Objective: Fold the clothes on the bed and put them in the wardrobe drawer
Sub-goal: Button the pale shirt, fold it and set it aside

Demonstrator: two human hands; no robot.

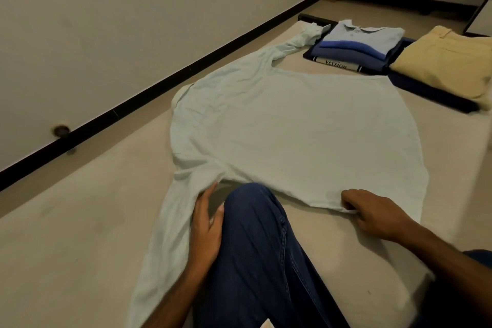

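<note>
The 1 head view looks forward and down from close above the bed [80, 234], toward the far corner.

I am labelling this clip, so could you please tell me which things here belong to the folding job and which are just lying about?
Job:
- pale green shirt, spread on the bed
- left hand and right hand at its near edge
- folded blue shirts
- folded tan trousers

Lying about:
- round fitting low on the wall
</note>
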